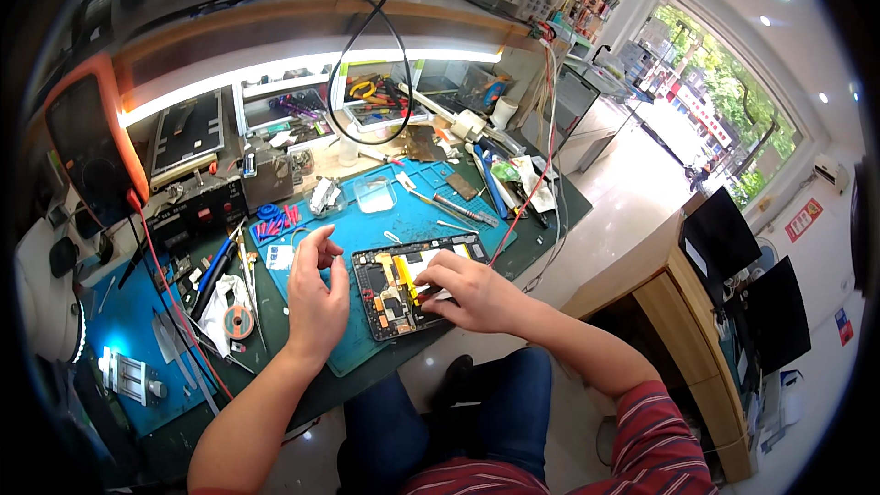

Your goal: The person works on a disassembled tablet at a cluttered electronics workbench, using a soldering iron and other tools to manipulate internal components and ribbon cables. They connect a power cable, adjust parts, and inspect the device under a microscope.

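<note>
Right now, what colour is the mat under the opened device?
Blue work mat, clearest in the head view.

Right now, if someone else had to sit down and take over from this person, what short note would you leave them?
Left hand: raised over the blue mat, fingers curled, nothing clearly held.
Right hand: resting on the opened tablet, fingertips pressing its lower right part.
Tablet lies on the mat with its back cover off and the inner parts and yellow strips exposed.
Screwdriver lies further back on the mat.
Done: device opened.
Left: the inside work is in progress; the cover is not back on.
</note>
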The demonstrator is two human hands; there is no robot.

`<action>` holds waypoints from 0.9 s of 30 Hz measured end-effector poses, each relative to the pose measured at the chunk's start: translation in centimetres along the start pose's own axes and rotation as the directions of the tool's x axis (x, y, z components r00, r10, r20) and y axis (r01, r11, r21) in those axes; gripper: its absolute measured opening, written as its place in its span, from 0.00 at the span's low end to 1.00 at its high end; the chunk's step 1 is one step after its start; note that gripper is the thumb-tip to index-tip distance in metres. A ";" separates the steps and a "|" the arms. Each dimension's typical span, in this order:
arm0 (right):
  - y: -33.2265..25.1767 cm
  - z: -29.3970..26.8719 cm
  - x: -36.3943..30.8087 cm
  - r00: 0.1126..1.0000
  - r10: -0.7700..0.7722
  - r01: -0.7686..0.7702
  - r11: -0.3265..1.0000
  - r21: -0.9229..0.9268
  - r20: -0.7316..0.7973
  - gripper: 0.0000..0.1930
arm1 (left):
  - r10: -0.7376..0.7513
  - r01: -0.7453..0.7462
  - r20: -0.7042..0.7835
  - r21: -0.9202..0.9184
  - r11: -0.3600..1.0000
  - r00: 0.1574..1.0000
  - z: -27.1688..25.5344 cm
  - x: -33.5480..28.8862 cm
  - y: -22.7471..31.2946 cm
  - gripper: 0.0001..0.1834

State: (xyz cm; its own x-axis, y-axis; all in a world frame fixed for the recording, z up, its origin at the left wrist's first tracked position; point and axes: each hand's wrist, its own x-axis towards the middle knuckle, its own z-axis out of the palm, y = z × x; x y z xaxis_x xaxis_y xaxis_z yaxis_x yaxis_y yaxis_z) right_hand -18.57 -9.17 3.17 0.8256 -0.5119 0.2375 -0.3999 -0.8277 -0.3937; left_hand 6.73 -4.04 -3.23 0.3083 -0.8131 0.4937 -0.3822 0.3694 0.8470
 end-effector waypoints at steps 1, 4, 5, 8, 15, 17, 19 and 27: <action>0.2 0.1 -0.2 1.000 0.019 -0.019 1.000 -0.008 0.012 0.13 | -0.007 0.007 0.004 -0.005 1.000 1.000 0.0 0.0 0.0 0.23; 0.8 0.5 -0.3 0.997 0.052 -0.051 0.998 -0.025 0.050 0.12 | -0.004 0.004 0.002 0.013 1.000 1.000 0.1 -0.1 -0.2 0.23; 0.8 0.5 -0.3 0.998 0.048 -0.047 0.998 -0.036 0.050 0.12 | 0.003 -0.003 0.003 0.013 1.000 1.000 0.0 -0.1 -0.2 0.23; 0.6 0.4 0.1 0.998 0.042 -0.040 0.998 -0.054 0.036 0.11 | 0.018 -0.018 0.002 0.013 1.000 1.000 0.0 -0.1 -0.1 0.23; 0.6 0.6 0.1 0.999 -0.018 0.025 0.978 -0.205 0.033 0.12 | -0.007 0.007 0.010 0.011 1.000 1.000 0.1 -0.1 0.1 0.23; 0.7 0.5 0.1 0.999 -0.032 0.035 0.986 -0.163 0.024 0.12 | -0.014 0.014 0.016 0.011 1.000 1.000 0.1 -0.1 0.0 0.24; 0.9 0.3 0.1 0.999 -0.043 0.045 0.989 -0.143 0.018 0.12 | 0.009 -0.010 0.010 0.021 1.000 1.000 0.1 -0.1 -0.2 0.24; 1.0 0.7 -0.2 0.995 -0.093 0.095 0.959 -0.267 0.022 0.11 | -0.028 0.027 0.032 0.020 0.999 0.999 -0.1 -0.1 0.1 0.24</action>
State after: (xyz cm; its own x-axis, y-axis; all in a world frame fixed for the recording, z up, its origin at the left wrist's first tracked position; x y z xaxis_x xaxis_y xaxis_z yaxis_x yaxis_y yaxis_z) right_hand -18.83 -9.75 2.13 0.8678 -0.4275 0.2534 -0.4109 -0.9040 -0.1180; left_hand 6.74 -3.92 -3.21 0.2909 -0.8371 0.4633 -0.3907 0.3381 0.8562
